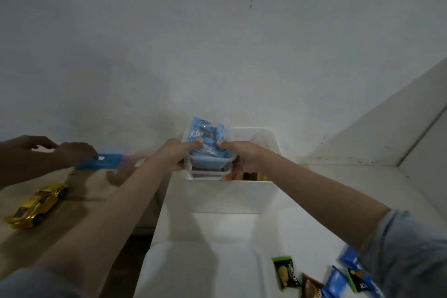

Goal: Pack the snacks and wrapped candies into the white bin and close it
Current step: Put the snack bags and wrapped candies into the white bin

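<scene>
Both hands are crowding the white bin (pixel 263 136): the left hand (pixel 176 153) and right hand (pixel 238 153) are flanking a clear tub (pixel 210 161) filling its left part. Right of the right hand, open bin space is showing. Left of the left hand, another person's hand (pixel 76 152) is blocking the bench (pixel 79 203).

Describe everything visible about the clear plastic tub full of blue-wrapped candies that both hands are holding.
The clear plastic tub of blue-wrapped candies is a small, translucent, rounded-rectangular container with a thin rim and no lid on it. Blue wrappers are heaped above its rim. It sits level on top of a second similar clear tub, at the left end of the open white bin. The left hand and the right hand hold it from either side, thumbs on the candies.
</scene>
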A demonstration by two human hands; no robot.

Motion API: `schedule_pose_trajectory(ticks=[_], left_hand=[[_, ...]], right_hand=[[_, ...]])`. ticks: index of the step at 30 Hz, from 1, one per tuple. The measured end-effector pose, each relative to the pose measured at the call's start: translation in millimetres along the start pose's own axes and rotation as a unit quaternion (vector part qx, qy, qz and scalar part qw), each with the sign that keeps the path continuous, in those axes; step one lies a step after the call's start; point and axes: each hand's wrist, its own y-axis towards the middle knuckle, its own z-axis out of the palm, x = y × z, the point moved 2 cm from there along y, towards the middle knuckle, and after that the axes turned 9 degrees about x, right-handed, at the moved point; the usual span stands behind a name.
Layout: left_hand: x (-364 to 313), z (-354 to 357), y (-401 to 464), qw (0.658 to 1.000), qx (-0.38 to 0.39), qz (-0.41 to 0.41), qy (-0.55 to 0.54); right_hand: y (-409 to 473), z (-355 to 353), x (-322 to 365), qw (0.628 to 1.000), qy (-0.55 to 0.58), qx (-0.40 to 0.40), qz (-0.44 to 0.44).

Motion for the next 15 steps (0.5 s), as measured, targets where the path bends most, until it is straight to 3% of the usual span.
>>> schedule_pose_trajectory(ticks=[5, 15], left_hand=[[25.0, 0.0, 56.9, 0.996, 0.010, -0.016, 0.088], [69.4, 11.6, 120.7, 0.946, 0.094, -0.180, 0.252]], right_hand=[[60.1, -18.7, -30.5, 0.996, 0.029, 0.031, 0.079], [122.7, -18.9, -76.6, 0.970, -0.025, 0.141, 0.195]])
